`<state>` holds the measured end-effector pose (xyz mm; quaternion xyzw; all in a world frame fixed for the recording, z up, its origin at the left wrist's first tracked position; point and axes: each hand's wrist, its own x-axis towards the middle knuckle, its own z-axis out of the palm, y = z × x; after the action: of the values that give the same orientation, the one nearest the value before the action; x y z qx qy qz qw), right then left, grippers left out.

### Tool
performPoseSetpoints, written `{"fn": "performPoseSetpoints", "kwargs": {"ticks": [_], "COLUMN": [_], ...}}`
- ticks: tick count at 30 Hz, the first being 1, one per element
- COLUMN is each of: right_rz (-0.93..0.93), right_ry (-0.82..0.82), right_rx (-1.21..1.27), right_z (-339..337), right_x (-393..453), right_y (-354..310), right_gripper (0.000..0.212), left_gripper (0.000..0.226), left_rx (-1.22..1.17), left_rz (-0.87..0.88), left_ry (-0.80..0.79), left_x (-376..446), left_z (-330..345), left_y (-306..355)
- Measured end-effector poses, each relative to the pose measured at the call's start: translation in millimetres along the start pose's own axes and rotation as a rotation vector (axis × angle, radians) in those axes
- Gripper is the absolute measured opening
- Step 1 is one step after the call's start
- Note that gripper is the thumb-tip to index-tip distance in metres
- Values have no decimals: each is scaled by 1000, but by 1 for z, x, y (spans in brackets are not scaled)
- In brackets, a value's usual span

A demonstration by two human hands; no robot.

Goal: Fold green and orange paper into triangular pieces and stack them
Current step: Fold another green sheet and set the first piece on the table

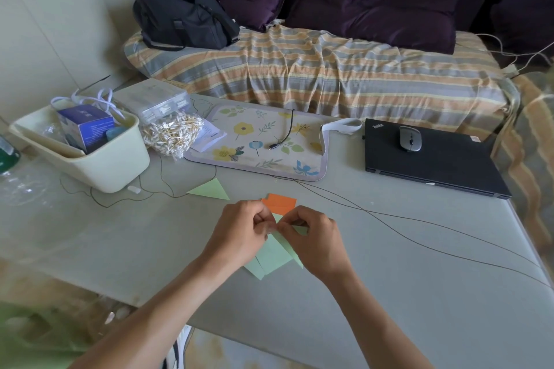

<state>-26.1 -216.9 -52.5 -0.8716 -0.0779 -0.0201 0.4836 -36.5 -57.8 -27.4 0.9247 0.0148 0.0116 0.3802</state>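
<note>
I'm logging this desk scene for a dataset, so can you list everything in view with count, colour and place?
green paper: one, light green, under both hands
green triangle: one, light green, table, left of orange paper
orange paper: one, orange, just beyond the hands
bin: one, cream, table left
cotton swabs: one bag, white, beside bin
mat: one, floral, table centre
laptop: one, black, table right, closed
mouse: one, grey, on laptop
bag: one, black, on sofa
left hand: pinches green paper
right hand: pinches green paper
</note>
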Motion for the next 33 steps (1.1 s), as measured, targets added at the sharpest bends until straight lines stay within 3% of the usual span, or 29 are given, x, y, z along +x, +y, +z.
{"fn": "performPoseSetpoints", "kwargs": {"ticks": [10,17,23,33], "right_rz": [-35,41,25,75], "right_ry": [8,15,3,-11], "right_rx": [-31,1,-6,19], "right_z": [2,-1,1,-2], "right_x": [-1,-1,-1,0], "right_y": [4,1,2,-1], "right_gripper": [9,11,11,12], "left_gripper": [18,17,17,16], "left_rx": [26,49,37,33], "left_rz": [42,82,80,69], "left_ry": [-60,26,-32,37], "left_x": [0,0,0,0], "left_z": [2,2,4,1], "left_y": [-3,-3,-2,-2]}}
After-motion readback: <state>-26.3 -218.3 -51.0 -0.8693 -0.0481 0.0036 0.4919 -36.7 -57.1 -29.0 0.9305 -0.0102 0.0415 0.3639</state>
